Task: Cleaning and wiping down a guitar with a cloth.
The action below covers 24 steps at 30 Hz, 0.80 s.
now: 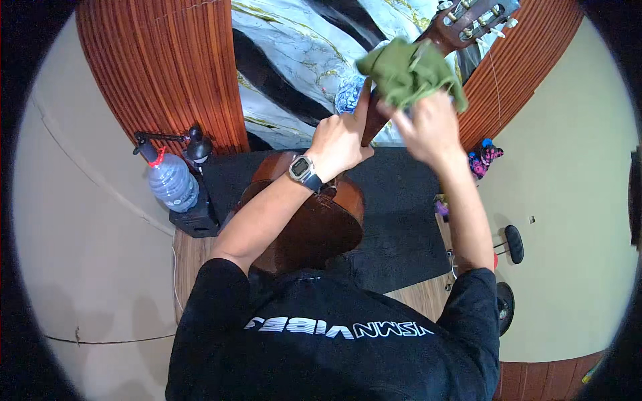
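A brown guitar (311, 225) stands tilted before me, its neck slanting up to the right and its back turned towards my body. My left hand (338, 143), below a digital wristwatch (301, 168), grips the neck (372, 123) partway up. Higher along the neck, my right hand (431, 125) holds a crumpled green cloth (414, 72), which covers the neck just below the headstock (474, 22). Light-coloured tuning pegs (496, 33) stick out from the headstock. Part of the right hand's fingers is hidden by the cloth and blurred.
A black mat (401, 220) covers much of the wooden tabletop (421, 295). To the left, a large plastic water bottle (173, 183) stands on a black speaker (195, 223) beside a jointed lamp arm (160, 136). Small colourful figures (484, 159) are at the right. Slatted wood panels (165, 75) flank a marble-patterned wall (286, 60).
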Tool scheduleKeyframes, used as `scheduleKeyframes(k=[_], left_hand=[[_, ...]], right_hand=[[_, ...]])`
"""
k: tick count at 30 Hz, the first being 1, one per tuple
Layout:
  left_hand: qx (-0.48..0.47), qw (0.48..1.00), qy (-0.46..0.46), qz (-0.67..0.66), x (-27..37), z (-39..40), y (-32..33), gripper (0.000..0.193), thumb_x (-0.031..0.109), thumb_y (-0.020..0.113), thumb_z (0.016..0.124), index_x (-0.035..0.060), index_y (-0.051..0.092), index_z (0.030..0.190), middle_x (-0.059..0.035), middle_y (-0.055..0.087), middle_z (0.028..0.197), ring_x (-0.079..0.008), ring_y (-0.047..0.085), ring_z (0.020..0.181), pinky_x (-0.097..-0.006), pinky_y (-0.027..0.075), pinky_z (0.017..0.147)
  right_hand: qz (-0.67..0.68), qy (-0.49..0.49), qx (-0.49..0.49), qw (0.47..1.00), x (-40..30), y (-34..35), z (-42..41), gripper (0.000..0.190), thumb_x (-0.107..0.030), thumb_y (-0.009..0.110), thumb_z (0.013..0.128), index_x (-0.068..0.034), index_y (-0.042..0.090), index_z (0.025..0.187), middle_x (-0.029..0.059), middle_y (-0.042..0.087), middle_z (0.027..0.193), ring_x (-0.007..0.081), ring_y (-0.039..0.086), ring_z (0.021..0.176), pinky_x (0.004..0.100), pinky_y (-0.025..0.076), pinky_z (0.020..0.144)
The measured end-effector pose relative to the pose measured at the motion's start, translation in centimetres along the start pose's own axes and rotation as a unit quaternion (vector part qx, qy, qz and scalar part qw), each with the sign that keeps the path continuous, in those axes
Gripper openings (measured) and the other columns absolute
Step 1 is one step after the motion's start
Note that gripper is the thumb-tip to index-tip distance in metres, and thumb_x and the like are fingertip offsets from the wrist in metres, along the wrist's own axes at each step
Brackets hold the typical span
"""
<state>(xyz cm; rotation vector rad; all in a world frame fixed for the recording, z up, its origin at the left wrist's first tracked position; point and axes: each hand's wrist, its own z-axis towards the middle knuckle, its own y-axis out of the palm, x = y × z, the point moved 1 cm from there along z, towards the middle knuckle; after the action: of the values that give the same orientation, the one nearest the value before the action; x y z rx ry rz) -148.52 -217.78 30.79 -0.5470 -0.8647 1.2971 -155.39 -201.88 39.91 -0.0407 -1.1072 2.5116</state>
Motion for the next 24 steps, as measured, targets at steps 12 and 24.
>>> scheduleKeyframes(k=[12,24], left_hand=[[-0.061,0.998,0.003,0.000,1.0,-0.6,0.9,0.094,0.025,0.082,0.070,-0.0120,0.033,0.142,-0.0269,0.068,0.079,-0.0451,0.070,0.078,-0.0521,0.058,0.071],[-0.057,0.998,0.003,-0.012,0.8,-0.3,0.0,0.109,0.030,0.083,0.070,-0.0135,0.026,0.151,-0.0275,0.069,0.080,-0.0453,0.070,0.077,-0.0513,0.058,0.072]], right_hand=[[-0.087,-0.009,0.099,0.991,2.6,-0.5,1.6,0.043,-0.022,0.069,0.094,-0.006,0.063,0.133,0.0169,0.065,0.100,0.0348,0.063,0.095,0.0424,0.046,0.089],[-0.206,-0.085,0.051,0.973,3.0,0.2,-1.9,0.068,-0.015,0.070,0.085,-0.017,0.051,0.150,0.0088,0.047,0.154,0.0296,0.043,0.143,0.0473,0.033,0.118]])
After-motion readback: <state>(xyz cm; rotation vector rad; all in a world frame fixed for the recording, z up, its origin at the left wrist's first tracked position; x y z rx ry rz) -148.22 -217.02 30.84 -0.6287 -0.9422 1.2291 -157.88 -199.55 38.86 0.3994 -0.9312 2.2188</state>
